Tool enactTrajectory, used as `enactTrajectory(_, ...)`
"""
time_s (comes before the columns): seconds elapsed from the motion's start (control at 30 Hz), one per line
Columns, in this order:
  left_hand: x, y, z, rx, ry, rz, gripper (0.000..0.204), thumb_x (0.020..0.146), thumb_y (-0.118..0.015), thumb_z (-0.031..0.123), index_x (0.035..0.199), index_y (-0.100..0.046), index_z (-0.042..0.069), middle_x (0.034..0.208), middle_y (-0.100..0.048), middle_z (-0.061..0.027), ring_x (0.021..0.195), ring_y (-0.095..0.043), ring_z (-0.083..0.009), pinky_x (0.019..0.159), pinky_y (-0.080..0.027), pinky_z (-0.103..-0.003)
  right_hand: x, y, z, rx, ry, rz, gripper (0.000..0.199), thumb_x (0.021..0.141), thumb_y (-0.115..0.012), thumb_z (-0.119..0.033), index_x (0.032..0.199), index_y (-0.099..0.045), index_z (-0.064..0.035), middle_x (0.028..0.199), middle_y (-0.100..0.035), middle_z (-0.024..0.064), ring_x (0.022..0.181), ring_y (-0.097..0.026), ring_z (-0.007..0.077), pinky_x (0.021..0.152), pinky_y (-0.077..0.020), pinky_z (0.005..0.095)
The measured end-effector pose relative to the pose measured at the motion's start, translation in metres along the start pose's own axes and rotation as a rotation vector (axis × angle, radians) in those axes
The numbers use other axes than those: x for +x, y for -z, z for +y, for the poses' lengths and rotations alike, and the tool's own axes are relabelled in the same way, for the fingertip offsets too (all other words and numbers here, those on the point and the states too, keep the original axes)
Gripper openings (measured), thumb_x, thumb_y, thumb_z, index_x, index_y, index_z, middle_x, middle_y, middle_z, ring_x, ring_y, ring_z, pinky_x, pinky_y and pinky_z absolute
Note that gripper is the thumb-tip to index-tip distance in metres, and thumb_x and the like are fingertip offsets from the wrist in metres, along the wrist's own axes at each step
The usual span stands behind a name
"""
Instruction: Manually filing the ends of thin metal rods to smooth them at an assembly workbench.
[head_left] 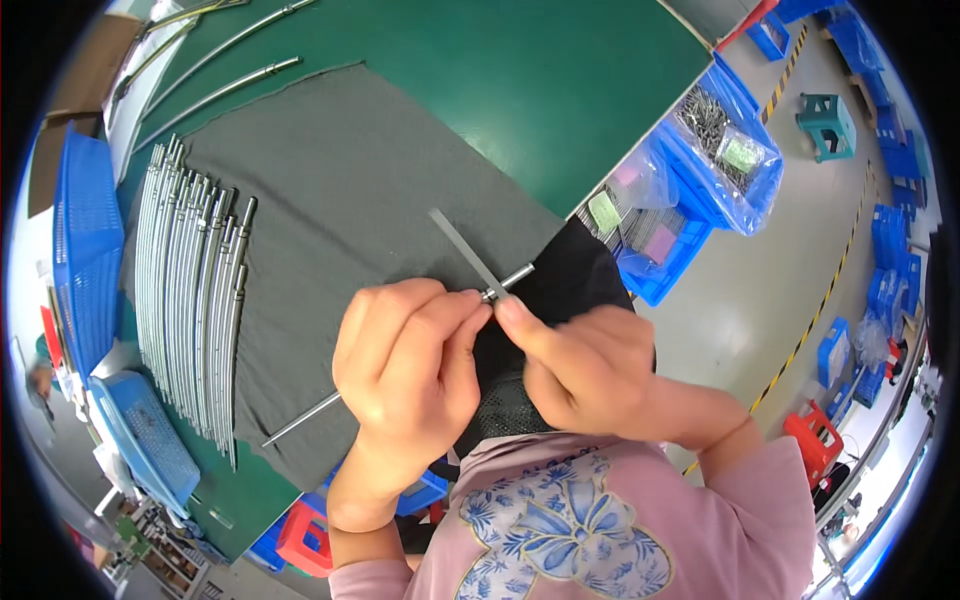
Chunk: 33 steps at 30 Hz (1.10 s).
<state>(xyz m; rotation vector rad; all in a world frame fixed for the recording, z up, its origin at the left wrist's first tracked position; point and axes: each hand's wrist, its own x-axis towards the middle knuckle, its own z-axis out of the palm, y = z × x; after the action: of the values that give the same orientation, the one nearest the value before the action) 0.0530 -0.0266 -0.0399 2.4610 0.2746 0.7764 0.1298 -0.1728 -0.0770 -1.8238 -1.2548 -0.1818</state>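
My left hand (pixel 405 355) is closed around a thin metal rod (pixel 305 418), gripping it near its upper right end. The rod runs slantwise through the fist, its lower left part over the dark grey cloth (pixel 320 190). Between thumb and fingers, my right hand (pixel 590 360) pinches a flat narrow grey metal strip (pixel 463 245), perhaps a file. The strip crosses the rod close to its stepped end, and the two seem to touch there. Left of my hands lies a row of several similar metal rods (pixel 195 300) on the cloth.
Under the cloth is a green table (pixel 450 90). Longer metal tubes (pixel 235 95) lie at the far left. Blue baskets (pixel 90 250) stand along the left edge. Blue bins (pixel 690 210) with bagged metal parts sit at the table's right edge. A green stool (pixel 827 127) stands on the floor.
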Motion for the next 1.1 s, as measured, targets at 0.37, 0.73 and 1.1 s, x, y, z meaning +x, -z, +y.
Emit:
enactTrajectory(0.37, -0.005, 0.0, 0.001, 0.012, 0.011, -0.015, 0.022, 0.063, -0.076, -0.003, 0.08, -0.066, 0.005, 0.075, -0.057, -0.0055, 0.063, -0.053, -0.0217, 0.054, -0.042, -0.031, -0.079, 0.011, 0.027, 0.012, 0.099, 0.095, 0.051, 0.06, -0.06, 0.004, 0.11, -0.067, -0.0015, 0.051, -0.032, -0.0041, 0.039, -0.034, 0.0111, 0.04, -0.0287, 0.0261)
enactTrajectory(0.73, -0.003, -0.002, 0.005, 0.049, 0.106, -0.057, 0.024, 0.062, -0.078, 0.0, 0.077, -0.06, 0.006, 0.075, -0.054, -0.0058, 0.063, -0.051, -0.0227, 0.055, -0.039, -0.032, -0.054, 0.009, 0.032, -0.017, -0.006, 0.031, 0.047, 0.069, -0.061, 0.008, 0.115, -0.063, 0.0019, 0.052, -0.043, -0.0009, 0.039, -0.039, 0.0146, 0.039, -0.0302, 0.0283)
enactTrajectory(1.1, 0.0, 0.001, 0.005, 0.01, 0.162, -0.115, 0.022, 0.064, -0.077, 0.001, 0.075, -0.059, 0.005, 0.074, -0.053, -0.0063, 0.062, -0.05, -0.0224, 0.054, -0.038, -0.033, -0.054, 0.007, 0.033, 0.001, -0.009, 0.048, 0.053, 0.065, -0.06, 0.009, 0.117, -0.063, 0.0011, 0.053, -0.047, -0.0013, 0.038, -0.04, 0.0144, 0.04, -0.0325, 0.0267)
